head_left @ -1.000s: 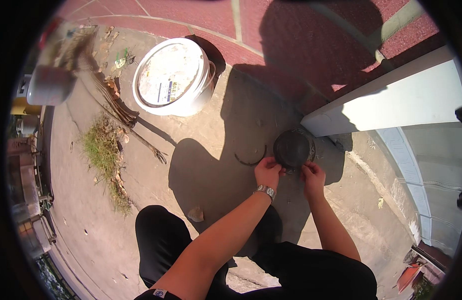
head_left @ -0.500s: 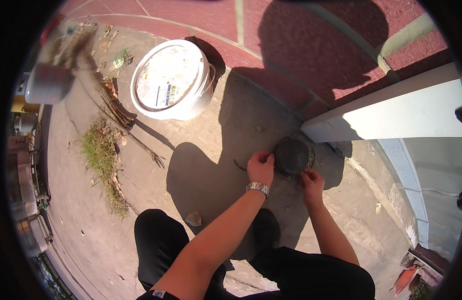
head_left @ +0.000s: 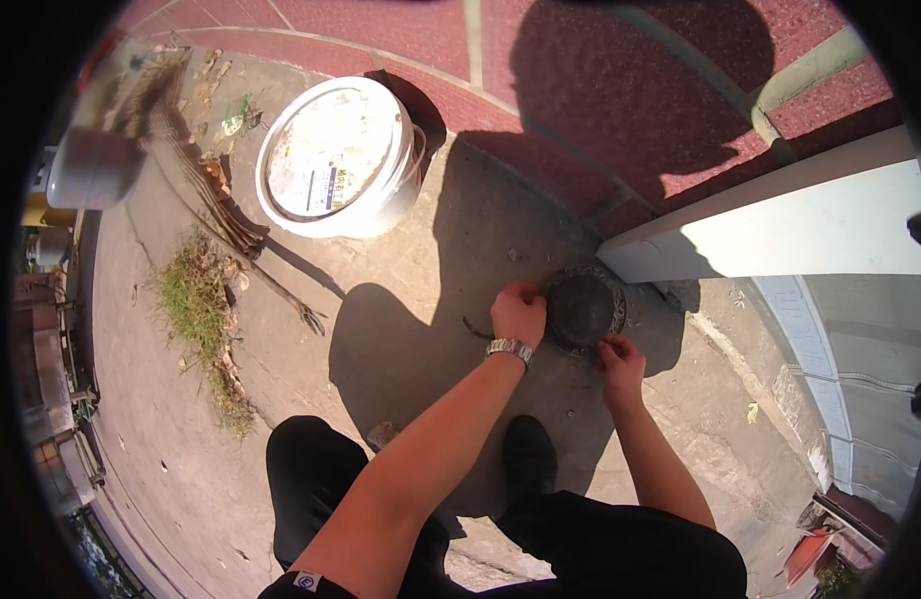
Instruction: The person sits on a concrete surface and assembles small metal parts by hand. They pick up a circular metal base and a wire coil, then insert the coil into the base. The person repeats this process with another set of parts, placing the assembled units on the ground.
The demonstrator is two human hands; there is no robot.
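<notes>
On the shaded concrete a dark, round, low object (head_left: 580, 311) rests flat, with a lighter, rough-looking rim showing around it; its exact kind is unclear. My left hand (head_left: 518, 315), with a metal-banded watch (head_left: 508, 348) on its wrist, is closed at the object's left edge. At its lower right edge, my right hand (head_left: 621, 365) pinches with thumb and fingers at the rim. The fingertips of both hands are partly hidden. A thin dark strip (head_left: 474, 327) lies on the ground left of my left hand.
A white lidded bucket (head_left: 331, 150) stands far left by the red wall (head_left: 381, 40). Right of the round object, a white post or panel (head_left: 770, 215) juts out. Dry stalks (head_left: 226, 225) and grass (head_left: 193, 285) lie left. My black shoe (head_left: 529, 454) is close below.
My left hand has shifted slightly upward along the round object's left edge. My right hand stays at the lower right rim. More of my shoe now shows.
</notes>
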